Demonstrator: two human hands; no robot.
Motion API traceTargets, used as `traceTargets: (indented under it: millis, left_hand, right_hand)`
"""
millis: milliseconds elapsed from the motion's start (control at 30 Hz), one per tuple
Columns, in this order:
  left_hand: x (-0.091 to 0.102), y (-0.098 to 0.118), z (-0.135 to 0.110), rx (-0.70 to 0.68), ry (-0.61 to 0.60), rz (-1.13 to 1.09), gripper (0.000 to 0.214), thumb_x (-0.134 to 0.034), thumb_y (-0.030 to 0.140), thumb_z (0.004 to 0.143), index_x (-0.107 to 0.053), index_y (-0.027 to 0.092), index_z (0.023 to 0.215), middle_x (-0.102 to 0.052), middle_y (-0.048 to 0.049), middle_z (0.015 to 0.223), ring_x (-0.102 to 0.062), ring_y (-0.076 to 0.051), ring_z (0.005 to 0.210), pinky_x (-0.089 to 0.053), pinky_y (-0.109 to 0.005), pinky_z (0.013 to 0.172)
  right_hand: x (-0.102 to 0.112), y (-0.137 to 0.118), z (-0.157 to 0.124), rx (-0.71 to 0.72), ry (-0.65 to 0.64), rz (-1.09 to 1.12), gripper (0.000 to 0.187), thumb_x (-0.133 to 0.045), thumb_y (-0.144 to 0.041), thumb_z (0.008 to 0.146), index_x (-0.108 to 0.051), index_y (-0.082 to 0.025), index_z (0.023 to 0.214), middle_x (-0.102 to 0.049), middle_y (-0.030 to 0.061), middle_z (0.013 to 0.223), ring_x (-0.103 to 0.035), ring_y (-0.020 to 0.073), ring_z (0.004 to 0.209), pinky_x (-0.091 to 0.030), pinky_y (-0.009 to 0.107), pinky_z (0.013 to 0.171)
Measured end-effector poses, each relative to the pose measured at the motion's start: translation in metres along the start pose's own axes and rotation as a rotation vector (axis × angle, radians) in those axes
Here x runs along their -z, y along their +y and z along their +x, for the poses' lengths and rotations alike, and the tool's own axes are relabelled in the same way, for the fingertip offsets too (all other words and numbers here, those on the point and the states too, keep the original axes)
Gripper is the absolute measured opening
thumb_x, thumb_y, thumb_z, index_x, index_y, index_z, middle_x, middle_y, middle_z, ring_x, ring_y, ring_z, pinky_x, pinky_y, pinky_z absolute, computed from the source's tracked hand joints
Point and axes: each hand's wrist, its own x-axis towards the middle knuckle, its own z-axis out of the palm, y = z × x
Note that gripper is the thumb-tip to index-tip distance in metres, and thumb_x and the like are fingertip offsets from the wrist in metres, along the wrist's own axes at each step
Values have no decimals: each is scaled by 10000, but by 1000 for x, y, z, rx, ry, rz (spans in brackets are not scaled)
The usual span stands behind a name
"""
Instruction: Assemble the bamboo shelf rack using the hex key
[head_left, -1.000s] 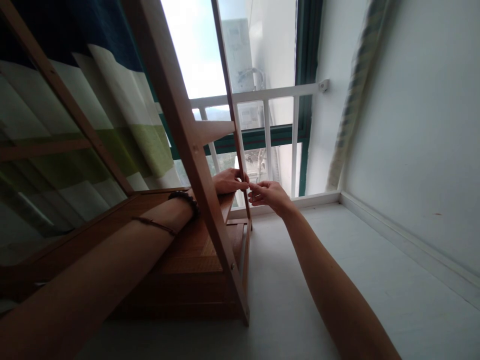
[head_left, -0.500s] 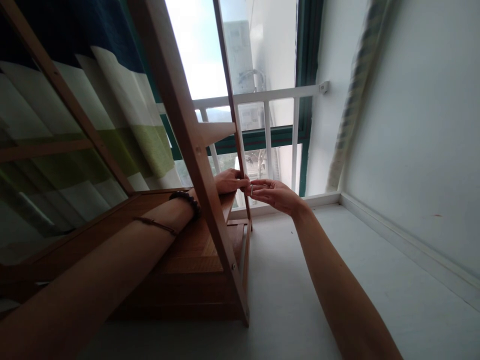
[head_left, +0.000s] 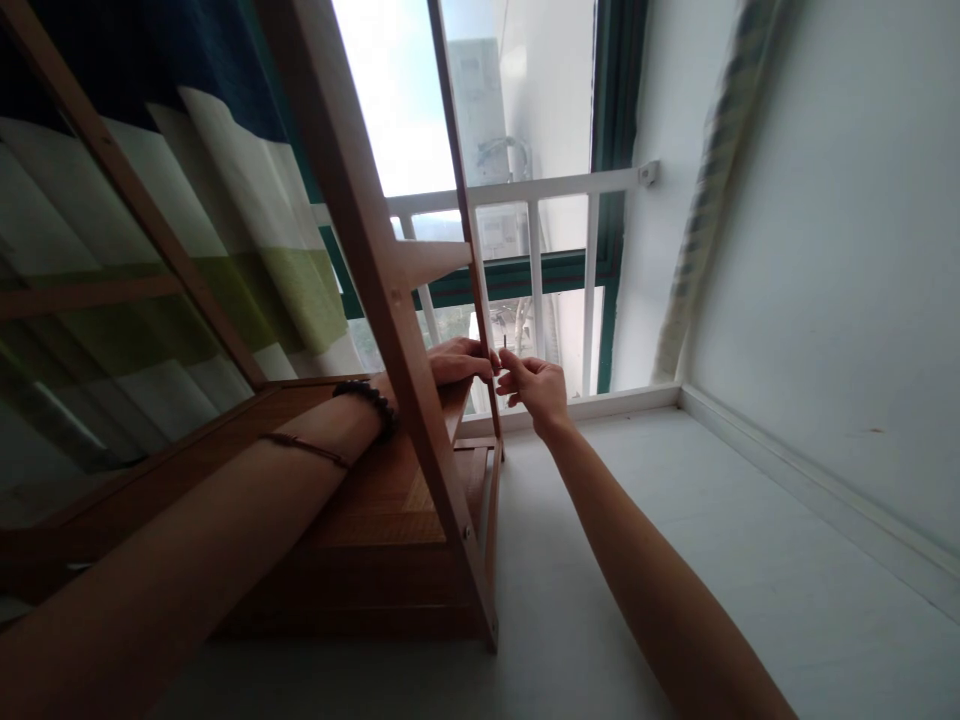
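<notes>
Two hands meet at the wooden rack (head_left: 379, 270) in the head view. Your left hand (head_left: 459, 362), bead bracelet (head_left: 366, 396) on the wrist, curls round the thin upright (head_left: 469, 250) just above the shelf (head_left: 394, 490). Your right hand (head_left: 531, 385) is right beside it, fingers bunched, pinching a small dark pin (head_left: 505, 346) that pokes up next to the upright; can't tell if they touch. White railing (head_left: 525, 188) & striped cloth (head_left: 225, 200) are behind.

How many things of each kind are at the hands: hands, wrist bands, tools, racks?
Bare hands: 2, left hand, right hand
Wrist bands: 2, dark beaded bracelet, thin brown cord
Tools: 1, thin dark tool
Racks: 1, brown wooden rack
Total: 6
</notes>
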Motion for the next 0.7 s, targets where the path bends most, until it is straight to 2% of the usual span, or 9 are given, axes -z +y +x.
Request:
traceTargets:
  millis: [167, 300, 433, 500, 700]
  left_hand:
    - [-1, 0, -1, -15, 11, 0, 259, -571, 289, 596, -643, 171, 814, -670, -19, 833, -589, -203, 835, -454, -281, 733]
    - [-1, 1, -1, -27, -8, 12, 251, -538, 255, 594, -641, 169, 805, -664, -19, 809, -584, -199, 806, -450, -277, 716]
    - [1, 1, -2, -16, -1, 83, 309, -512, 198, 557, -634, 169, 840, -660, -12, 795, -576, -195, 788, -441, -282, 733]
    - [0, 2, -3, -15, 0, 117, 321, -507, 193, 552, -631, 162, 846, -657, -16, 792, -574, -195, 769, -440, -285, 720]
    - [-4, 14, -6, -33, -55, 223, 149, -524, 188, 554, -630, 143, 649, -641, -45, 685, -568, -205, 687, -433, -289, 657]
  right_hand:
    - [-5, 10, 3, -200, 36, 142, 309, -675, -430, 681, -569, -140, 663, -564, 6, 549, -532, 68, 434, -348, 147, 316]
    - [-5, 6, 2, -293, 31, 307, 245, -685, -356, 697, -544, -157, 712, -593, 2, 638, -558, 65, 491, -359, 142, 337]
    - [-2, -3, -1, -253, -18, 344, 85, -640, -179, 748, -570, -131, 745, -628, 23, 686, -616, 84, 590, -467, 153, 461]
    - [0, -5, -1, -228, -50, 301, 65, -628, -161, 754, -581, -118, 739, -636, 35, 688, -630, 99, 616, -494, 172, 501]
    - [-2, 9, 5, -116, -57, 188, 156, -636, -266, 747, -594, -117, 726, -650, 42, 667, -600, 90, 554, -412, 170, 427]
